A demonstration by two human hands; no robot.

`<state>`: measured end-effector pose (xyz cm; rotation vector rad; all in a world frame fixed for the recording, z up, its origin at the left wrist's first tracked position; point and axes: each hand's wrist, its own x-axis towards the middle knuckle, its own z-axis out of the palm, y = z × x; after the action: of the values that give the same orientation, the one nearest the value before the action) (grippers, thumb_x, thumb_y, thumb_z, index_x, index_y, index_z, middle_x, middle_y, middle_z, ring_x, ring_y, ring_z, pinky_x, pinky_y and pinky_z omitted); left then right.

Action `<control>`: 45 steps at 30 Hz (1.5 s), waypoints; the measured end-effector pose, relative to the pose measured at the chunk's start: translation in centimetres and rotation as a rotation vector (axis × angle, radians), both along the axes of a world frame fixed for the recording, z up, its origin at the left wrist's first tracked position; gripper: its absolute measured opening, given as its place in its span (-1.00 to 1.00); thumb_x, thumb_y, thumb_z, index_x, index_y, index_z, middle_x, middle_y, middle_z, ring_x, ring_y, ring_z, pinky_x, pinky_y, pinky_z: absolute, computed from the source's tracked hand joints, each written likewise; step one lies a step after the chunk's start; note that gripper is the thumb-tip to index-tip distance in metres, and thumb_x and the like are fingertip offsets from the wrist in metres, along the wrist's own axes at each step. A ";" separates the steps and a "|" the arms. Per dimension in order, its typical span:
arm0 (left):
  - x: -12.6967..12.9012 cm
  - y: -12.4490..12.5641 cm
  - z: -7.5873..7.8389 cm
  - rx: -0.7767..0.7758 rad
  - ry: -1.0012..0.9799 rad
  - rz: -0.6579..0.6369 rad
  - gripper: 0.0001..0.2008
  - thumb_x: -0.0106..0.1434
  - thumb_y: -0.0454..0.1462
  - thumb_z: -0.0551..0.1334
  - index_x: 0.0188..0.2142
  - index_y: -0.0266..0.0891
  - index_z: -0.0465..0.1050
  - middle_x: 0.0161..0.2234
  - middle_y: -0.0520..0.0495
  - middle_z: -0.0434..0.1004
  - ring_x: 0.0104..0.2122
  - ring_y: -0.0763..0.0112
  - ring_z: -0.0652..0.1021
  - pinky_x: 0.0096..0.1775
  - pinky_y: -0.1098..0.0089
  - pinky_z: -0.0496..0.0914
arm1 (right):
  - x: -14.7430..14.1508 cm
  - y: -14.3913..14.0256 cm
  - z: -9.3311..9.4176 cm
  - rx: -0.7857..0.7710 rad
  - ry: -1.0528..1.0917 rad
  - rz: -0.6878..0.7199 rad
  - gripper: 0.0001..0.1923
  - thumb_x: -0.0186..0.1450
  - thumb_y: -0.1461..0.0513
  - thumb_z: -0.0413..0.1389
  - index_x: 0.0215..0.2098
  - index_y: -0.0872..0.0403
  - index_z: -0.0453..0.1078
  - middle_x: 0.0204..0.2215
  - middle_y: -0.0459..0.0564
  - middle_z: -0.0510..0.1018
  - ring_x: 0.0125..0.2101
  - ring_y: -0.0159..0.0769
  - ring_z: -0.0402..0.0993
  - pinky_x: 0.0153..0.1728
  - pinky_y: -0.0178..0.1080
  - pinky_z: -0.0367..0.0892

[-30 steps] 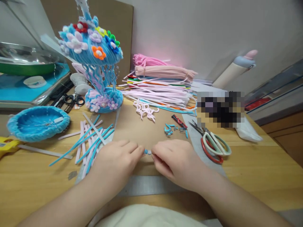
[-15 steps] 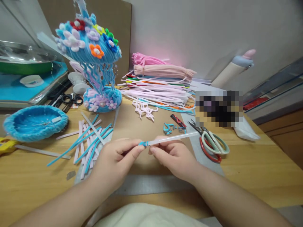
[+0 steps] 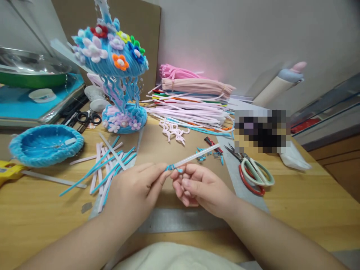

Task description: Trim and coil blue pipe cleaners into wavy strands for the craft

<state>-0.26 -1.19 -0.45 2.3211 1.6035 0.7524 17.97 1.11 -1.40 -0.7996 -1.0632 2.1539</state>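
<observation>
Head view, centre of frame: left hand (image 3: 135,191) and right hand (image 3: 202,185) both pinch closed on a thin white fuzzy pipe-cleaner stem (image 3: 194,157) with a blue wrap (image 3: 169,167) at its near end, held above the wooden worktop (image 3: 309,202). The stem looks light, bendable and soft; best held beside the wrap. Red-handled scissors (image 3: 253,174) lie right of centre.

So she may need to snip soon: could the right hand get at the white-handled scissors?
Probably yes: the scissors lie uncovered just right of the right hand, though it holds the white stick.
</observation>
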 end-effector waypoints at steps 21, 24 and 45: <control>0.6 -0.5 -0.1 -0.133 -0.037 -0.133 -0.77 0.32 -0.24 0.06 -0.28 -0.12 0.51 -0.47 0.03 0.50 -0.45 0.39 0.48 -0.43 0.40 0.21 | -0.2 0.2 -0.5 -0.111 0.027 -0.164 -0.80 0.09 0.21 0.27 -0.43 0.12 0.35 -0.65 -0.16 0.43 -0.74 -0.58 0.22 -0.77 -0.50 -0.06; 0.6 -0.7 -0.2 0.076 0.168 -0.108 -0.76 0.33 -0.26 0.03 -0.34 -0.16 0.47 -0.56 0.04 0.40 -0.52 0.36 0.44 -0.49 0.36 0.14 | -0.3 -0.1 -0.4 -0.270 0.069 -0.193 -0.84 0.08 0.28 0.26 -0.46 0.14 0.34 -0.63 -0.14 0.44 -0.73 -0.60 0.21 -0.76 -0.52 -0.03; 0.0 -0.2 -0.4 0.117 0.141 -0.048 -0.67 0.30 -0.10 0.10 -0.04 -0.20 0.41 -0.36 -0.05 0.54 -0.38 0.28 0.52 -0.39 0.34 0.28 | 0.7 1.4 -0.1 0.062 -0.056 -0.340 -0.78 0.10 0.20 0.27 -0.35 0.09 0.36 -0.68 -0.22 0.37 -0.71 -0.56 0.21 -0.73 -0.50 0.05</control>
<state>-0.24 -1.42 -0.88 2.5378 1.5930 0.7038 18.65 2.48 -1.49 -0.9419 -0.9392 1.8145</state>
